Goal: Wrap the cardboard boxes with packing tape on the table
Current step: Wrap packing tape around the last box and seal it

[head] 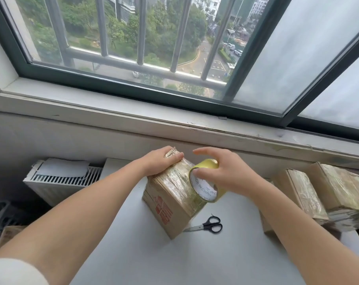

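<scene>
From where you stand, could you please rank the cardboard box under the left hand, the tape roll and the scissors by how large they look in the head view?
1. cardboard box, clearly largest.
2. tape roll, partly covered by the right hand.
3. scissors, about as long as the roll but far slimmer.

yellowish clear packing tape roll (204, 182), white inner core: black printed letters, partly cut off, read "de in china"; a second line shows only "te in c". brown cardboard box (168, 210), front face: red printed characters, not legible.
</scene>
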A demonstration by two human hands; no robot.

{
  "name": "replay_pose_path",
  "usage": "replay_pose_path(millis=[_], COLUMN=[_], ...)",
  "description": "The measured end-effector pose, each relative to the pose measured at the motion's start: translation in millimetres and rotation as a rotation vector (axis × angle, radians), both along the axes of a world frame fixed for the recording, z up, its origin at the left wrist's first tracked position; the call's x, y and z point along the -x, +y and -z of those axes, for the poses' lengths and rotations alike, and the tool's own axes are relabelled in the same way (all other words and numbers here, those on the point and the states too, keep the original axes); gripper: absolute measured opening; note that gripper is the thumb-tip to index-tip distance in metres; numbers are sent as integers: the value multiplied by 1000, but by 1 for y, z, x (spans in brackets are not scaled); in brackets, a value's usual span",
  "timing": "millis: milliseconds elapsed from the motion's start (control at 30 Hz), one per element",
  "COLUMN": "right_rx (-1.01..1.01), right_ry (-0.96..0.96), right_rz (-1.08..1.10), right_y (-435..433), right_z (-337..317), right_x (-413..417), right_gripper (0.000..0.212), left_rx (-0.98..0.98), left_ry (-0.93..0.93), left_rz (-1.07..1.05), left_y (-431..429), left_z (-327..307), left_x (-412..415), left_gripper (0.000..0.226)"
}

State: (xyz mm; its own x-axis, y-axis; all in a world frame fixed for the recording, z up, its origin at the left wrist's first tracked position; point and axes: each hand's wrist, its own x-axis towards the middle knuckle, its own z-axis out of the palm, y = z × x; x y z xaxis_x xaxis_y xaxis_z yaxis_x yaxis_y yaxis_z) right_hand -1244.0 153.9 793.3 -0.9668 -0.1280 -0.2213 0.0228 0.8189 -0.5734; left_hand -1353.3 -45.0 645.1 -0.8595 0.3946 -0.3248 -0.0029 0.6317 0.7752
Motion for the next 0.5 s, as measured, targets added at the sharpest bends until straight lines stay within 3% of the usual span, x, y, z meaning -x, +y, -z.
replay_pose_path(millis=[233, 500], right_rx=[-241, -181], right_ry=[-101, -45], right_rz=[-67, 22], right_y=[36, 43], right_z=[15, 66], right_x=[-65, -98], right_gripper=[50, 55], left_rx=[-7, -21], left_ry=[-1, -29], left_rz=[-6, -11], left_y=[-1, 0], left_z=[1, 1], left_x=[0, -2], left_gripper=[57, 45])
